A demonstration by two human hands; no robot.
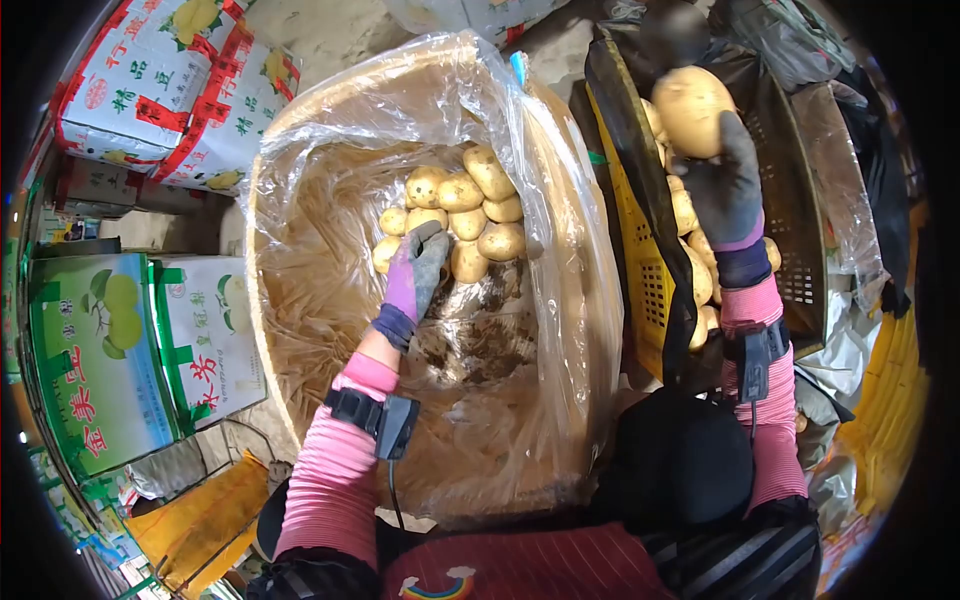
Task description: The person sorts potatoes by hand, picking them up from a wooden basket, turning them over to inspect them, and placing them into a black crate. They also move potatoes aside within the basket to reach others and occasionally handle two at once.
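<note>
My left hand (425,262), in a purple and grey glove, reaches into a large box lined with clear plastic (330,300). Its fingers curl over a potato at the near edge of a cluster of potatoes (460,192); the palm side is hidden. To the right, my right hand (727,185), gloved likewise, grips a large potato (692,112) above a yellow crate (650,290). More potatoes (684,212) lie inside that crate, partly behind my right hand and forearm. Dark dirt marks (470,335) show on the liner below the cluster.
Printed cartons (150,95) with red tape are at the upper left, and green and white fruit cartons (95,350) stand below them. The plastic-lined box wall (575,250) separates the two potato areas. Plastic bags (790,45) lie at the upper right.
</note>
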